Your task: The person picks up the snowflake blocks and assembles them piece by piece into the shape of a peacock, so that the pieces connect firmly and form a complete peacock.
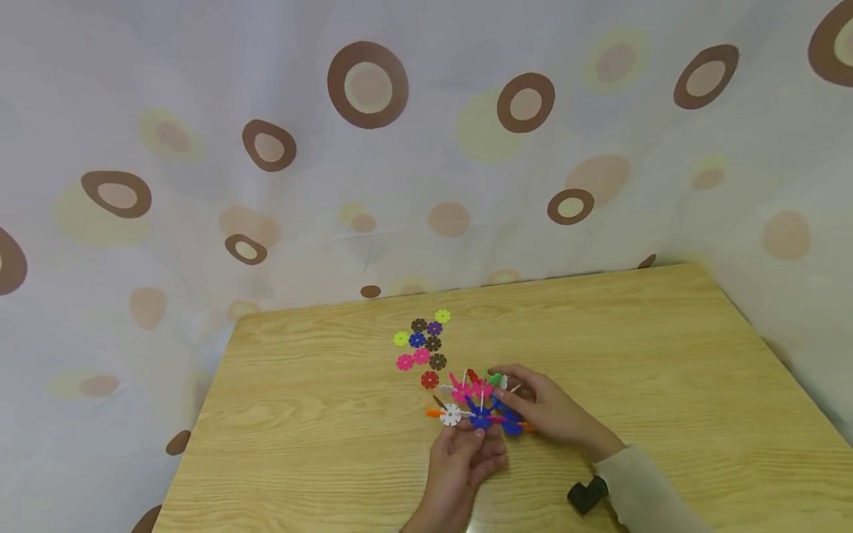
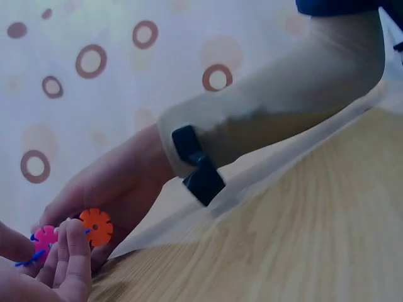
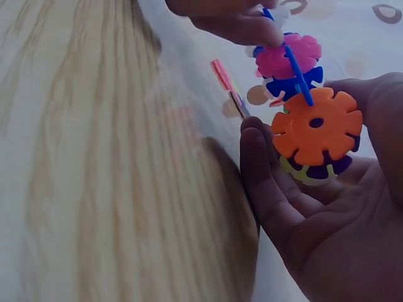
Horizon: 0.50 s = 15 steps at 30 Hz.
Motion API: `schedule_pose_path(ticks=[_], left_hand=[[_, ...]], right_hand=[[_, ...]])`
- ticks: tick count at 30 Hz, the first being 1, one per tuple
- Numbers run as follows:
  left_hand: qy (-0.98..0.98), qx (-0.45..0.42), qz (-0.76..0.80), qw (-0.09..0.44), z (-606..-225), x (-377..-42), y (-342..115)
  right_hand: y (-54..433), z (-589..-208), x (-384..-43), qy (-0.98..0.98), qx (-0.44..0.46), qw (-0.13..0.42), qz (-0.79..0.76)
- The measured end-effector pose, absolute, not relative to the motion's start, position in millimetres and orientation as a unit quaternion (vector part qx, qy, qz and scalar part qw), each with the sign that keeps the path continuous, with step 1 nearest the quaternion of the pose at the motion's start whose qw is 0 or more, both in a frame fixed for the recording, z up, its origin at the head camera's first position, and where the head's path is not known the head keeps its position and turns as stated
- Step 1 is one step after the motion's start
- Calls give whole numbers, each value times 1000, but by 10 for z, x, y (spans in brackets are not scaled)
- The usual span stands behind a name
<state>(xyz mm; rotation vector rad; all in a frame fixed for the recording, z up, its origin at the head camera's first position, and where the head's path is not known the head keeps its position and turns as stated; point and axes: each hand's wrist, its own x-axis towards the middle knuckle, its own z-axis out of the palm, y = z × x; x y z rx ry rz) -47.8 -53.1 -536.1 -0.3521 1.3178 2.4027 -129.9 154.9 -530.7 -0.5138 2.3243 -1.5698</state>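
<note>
Pinches the near edge of a cluster of linked plastic discs (image 1: 480, 419) with the left hand (image 1: 460, 468), likely to steady it; grips its right side with the right hand (image 1: 549, 407), over the table (image 1: 300, 422), beside loose discs (image 1: 417, 340), probably spread flat for easy picking.

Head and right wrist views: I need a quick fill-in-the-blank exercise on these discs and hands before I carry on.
The left hand and right hand hold the joined discs, and the nearest loose disc is ____.
The loose brown discs number ____.
In the head view, the pale sleeve leads to the ____ hand.
In the right wrist view, the frontmost disc is ____.

Missing words: red; three; right; orange.
</note>
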Motion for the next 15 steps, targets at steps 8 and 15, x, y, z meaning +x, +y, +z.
schedule_pose_path(ticks=[8,15], left_hand=[[405,-144,867,251,-5369,-247,-540],[376,-111,869,302,-5454,-74,-578]], right_hand=[[1587,-5326,-1276,830,-182,147,-506],[1634,-5305,-1227,845,-183,103,-493]])
